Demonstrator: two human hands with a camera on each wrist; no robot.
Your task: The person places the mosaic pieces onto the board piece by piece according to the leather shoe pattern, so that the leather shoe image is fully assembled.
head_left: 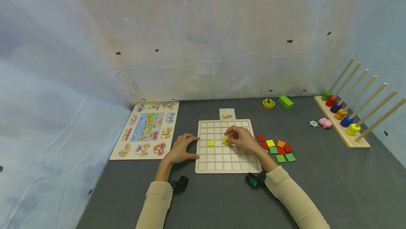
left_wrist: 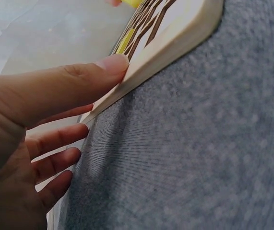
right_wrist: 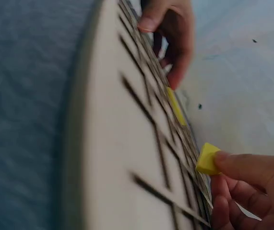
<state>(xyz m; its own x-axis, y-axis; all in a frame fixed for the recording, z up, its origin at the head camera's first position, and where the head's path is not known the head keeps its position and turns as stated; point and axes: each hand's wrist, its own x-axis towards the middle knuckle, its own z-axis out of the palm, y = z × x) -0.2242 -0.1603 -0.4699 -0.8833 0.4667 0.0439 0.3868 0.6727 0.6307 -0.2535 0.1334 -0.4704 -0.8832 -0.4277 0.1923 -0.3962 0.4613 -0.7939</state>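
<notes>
A square wooden grid board lies on the dark table. My left hand touches its left edge with straight, spread fingers; in the left wrist view the thumb rests at the rim. Above the middle of the board my right hand pinches a yellow tile between thumb and fingers. Another yellow tile sits in a cell of the grid, left of the held one. Right of the board lie several loose tiles, among them a red tile, a yellow tile and a green tile.
A small pattern card lies behind the board. At left is a picture puzzle. Toward the back right are an orange-and-green toy, a green block, a poker chip, a pink pig and a peg stand with coloured rings.
</notes>
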